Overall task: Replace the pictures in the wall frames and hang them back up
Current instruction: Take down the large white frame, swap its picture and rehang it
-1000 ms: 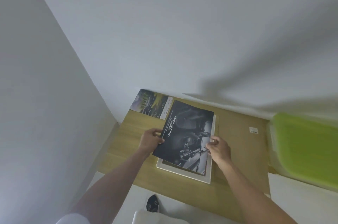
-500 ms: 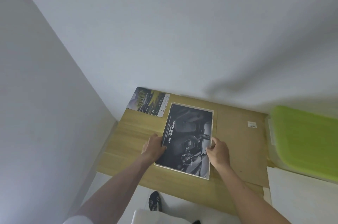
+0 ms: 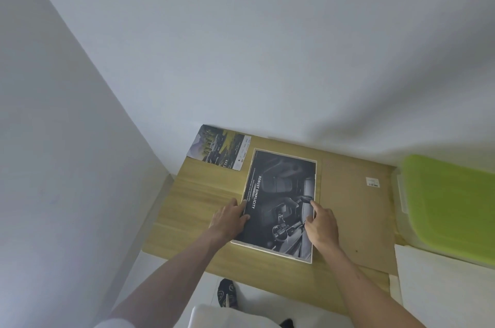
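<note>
My left hand (image 3: 231, 216) and right hand (image 3: 320, 223) press loosely spread fingers on the dark print (image 3: 281, 199), lying in the white frame (image 3: 315, 180) on the table (image 3: 203, 193). A landscape picture (image 3: 219, 149) lies just beyond; brown backing board (image 3: 353, 210) and green-lidded bin (image 3: 450, 210) crowd the right.

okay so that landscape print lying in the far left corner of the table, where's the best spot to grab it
Probably the landscape print's near long edge, from the front. It lies flat on the table, its far edge and left corner against the walls, so only a pinch grip after lifting that free edge works.
</note>
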Demonstrator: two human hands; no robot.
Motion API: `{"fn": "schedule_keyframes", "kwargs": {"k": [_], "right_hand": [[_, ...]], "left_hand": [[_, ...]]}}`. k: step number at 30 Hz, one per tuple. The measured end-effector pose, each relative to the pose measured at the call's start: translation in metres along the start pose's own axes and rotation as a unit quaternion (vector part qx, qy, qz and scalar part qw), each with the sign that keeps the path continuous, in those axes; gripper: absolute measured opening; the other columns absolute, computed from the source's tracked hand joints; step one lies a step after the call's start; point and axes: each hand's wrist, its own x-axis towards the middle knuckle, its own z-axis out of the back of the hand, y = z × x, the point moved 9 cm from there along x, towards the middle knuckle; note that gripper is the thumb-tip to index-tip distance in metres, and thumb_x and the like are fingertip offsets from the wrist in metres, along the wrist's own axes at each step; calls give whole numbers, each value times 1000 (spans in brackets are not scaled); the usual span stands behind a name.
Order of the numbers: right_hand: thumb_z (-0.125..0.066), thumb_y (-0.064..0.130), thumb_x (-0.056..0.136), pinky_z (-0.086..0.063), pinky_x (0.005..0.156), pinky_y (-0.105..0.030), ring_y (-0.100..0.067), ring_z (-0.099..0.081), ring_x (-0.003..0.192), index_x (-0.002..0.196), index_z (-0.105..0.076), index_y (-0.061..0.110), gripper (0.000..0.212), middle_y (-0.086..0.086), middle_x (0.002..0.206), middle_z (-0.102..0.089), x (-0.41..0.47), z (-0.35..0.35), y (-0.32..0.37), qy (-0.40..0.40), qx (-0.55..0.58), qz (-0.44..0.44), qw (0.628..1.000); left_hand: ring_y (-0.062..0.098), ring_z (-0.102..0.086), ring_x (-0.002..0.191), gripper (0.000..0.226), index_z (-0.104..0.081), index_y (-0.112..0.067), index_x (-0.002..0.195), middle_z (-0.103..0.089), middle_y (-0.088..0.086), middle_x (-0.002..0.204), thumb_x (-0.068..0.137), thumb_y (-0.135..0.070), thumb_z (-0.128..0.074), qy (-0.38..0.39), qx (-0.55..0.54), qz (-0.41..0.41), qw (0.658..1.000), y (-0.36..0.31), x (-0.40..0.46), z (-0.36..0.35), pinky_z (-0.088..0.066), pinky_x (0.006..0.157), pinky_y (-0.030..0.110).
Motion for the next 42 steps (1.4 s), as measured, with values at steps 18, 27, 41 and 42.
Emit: {"fn": "schedule_keyframes", "kwargs": {"k": [18,27,41,42], "right_hand": [[-62,31,93,-48,84,-31,-23,-60,105,151,-37,26,64,-10,132,-48,-1,-5,8,4,21,-35,999],[-61,28,93,-47,98,-38,-26,-57,116,151,-37,26,64,-12,137,-46,-5,-5,10,5,42,-45,998],[-54,32,92,-48,90,-39,-28,-50,123,144,-43,20,54,-10,139,-45,3,76,-61,-84,12,-93,992],[-54,33,92,-47,91,-39,-29,-49,125,144,-43,18,55,-12,139,-45,4,82,-76,-77,2,-109,991]], "left_hand": [[17,-48,93,97,-27,-15,152,-42,-5,107,74,-33,-82,142,-68,-74,985,15,14,-4,-47,89,30],[17,-53,91,90,-38,-15,147,-51,0,108,72,-32,-84,145,-92,-86,981,11,13,5,-50,86,31],[16,-65,94,39,-61,-14,125,-67,4,113,96,-40,-54,-52,-145,-145,977,-129,35,26,-56,87,35],[16,-65,97,39,-61,-14,126,-65,5,116,96,-39,-55,-28,-154,-142,977,-148,38,13,-55,91,36]]}}
